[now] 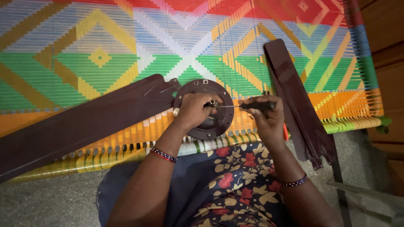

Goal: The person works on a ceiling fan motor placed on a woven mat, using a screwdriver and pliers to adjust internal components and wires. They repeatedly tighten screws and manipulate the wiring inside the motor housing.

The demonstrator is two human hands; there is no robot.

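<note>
From the head camera, looking straight down: the left hand (194, 110) sits on top of the round dark fan hub (205, 109), fingers curled and pressed around its middle, pinning it flat so it cannot turn. The right hand (265, 115) grips a screwdriver (248, 106), fingers wrapped tight round the black handle, the thin metal shaft lying level and pointing left into the hub's centre, right by the left fingertips. What the tip meets is hard to make out, likely a small screw or fitting. The hub rests at the near edge of a brightly woven cot (126, 59), close to the person's lap, where both arms reach it easily. One long brown blade (80, 122) stays fixed to the hub, stretching left. Two loose blades (296, 101) lie stacked to the right, off the hub, overhanging the cot's edge.
</note>
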